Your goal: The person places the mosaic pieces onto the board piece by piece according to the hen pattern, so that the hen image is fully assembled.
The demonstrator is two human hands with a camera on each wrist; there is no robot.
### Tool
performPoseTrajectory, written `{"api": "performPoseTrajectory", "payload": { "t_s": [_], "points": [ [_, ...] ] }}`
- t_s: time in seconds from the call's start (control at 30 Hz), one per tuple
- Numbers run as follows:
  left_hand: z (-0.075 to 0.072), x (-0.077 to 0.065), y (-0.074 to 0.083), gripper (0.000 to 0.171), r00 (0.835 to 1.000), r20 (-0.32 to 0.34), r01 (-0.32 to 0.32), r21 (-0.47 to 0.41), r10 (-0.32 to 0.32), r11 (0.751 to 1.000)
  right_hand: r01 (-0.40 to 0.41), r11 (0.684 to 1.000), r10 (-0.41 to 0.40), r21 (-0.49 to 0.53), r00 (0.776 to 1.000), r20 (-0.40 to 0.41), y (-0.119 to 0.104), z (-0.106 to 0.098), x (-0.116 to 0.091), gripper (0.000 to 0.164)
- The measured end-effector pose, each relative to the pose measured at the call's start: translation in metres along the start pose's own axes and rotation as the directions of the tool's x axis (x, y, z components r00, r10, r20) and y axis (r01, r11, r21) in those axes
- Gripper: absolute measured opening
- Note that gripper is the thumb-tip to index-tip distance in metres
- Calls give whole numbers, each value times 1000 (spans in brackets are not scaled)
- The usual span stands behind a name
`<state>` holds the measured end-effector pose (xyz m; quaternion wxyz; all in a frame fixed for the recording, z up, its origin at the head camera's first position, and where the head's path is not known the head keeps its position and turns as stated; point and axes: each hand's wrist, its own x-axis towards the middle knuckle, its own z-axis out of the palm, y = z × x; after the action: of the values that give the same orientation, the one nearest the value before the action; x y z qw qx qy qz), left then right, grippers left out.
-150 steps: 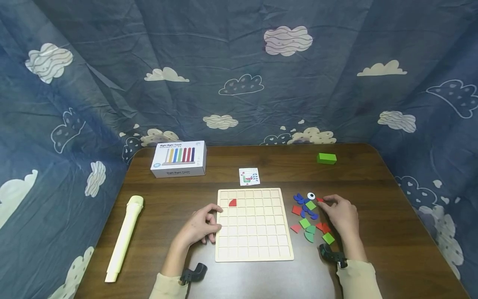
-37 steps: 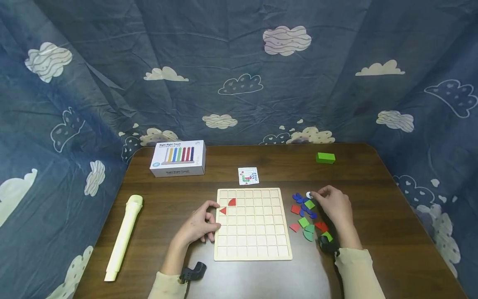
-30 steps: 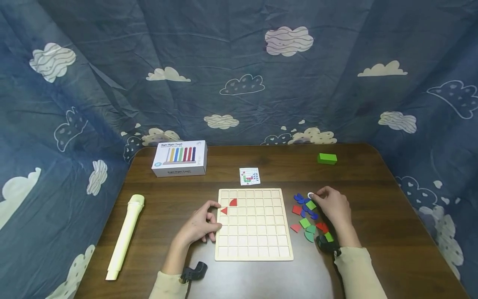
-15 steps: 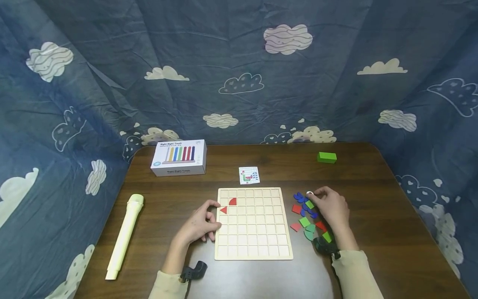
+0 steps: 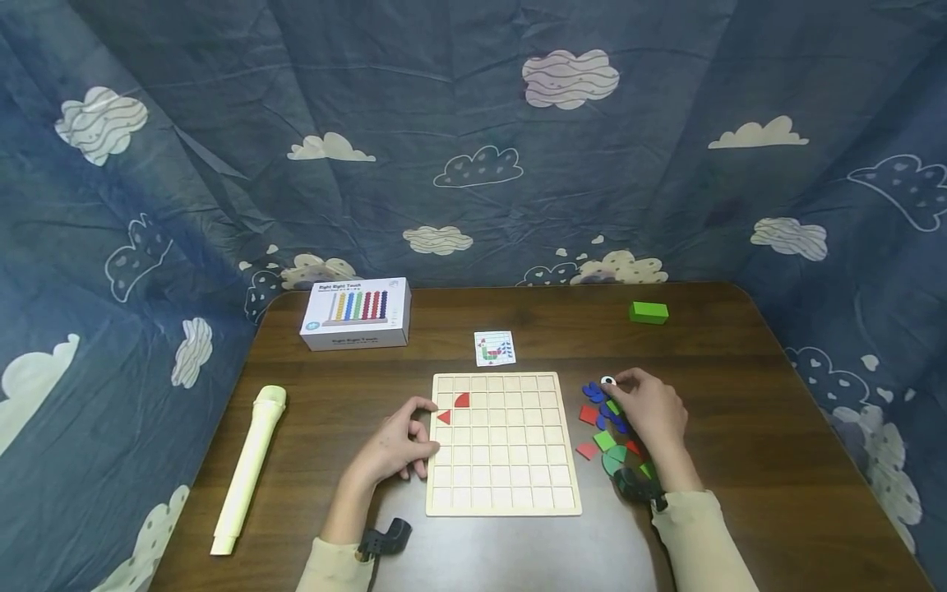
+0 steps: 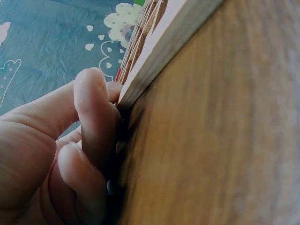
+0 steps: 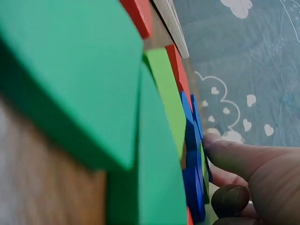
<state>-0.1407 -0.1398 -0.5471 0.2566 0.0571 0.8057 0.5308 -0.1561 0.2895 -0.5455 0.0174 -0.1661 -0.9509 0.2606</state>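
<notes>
My left hand (image 5: 399, 440) holds the left edge of the square wooden grid board (image 5: 501, 508), thumb and index finger at its rim. In the left wrist view the other fingers are curled beside the board's side wall (image 6: 154, 61). The board bears a red quarter-circle (image 5: 462, 400) and a red triangle (image 5: 444, 418). To the right, my right hand (image 5: 654, 407) pinches a white eye disc with a black dot (image 5: 608, 381) at the far end of the loose pieces. In the right wrist view the thumb (image 7: 220, 145) shows beyond blue pieces (image 7: 192, 183), and the disc is hidden.
Red, green and blue pieces (image 5: 604, 441) lie between board and right hand, partly under the wrist. A picture card (image 5: 495, 349) lies behind the board. Farther out are a white box (image 5: 355, 316), a green block (image 5: 649, 312) and a pale yellow microphone-shaped stick (image 5: 249, 469).
Over five seconds, the red triangle came onto the board and my right hand went from a red piece to the eye disc. Lately the disc shifted slightly left; my left hand stayed put.
</notes>
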Motion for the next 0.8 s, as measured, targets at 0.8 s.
{"api": "performPoseTrajectory", "payload": {
  "t_s": [0.8],
  "points": [
    [0,0,-1,62,1000,-7,2,-10,-2,1000,81,996,-81,33,997,-13,-9,-4,-2,43]
  ]
}}
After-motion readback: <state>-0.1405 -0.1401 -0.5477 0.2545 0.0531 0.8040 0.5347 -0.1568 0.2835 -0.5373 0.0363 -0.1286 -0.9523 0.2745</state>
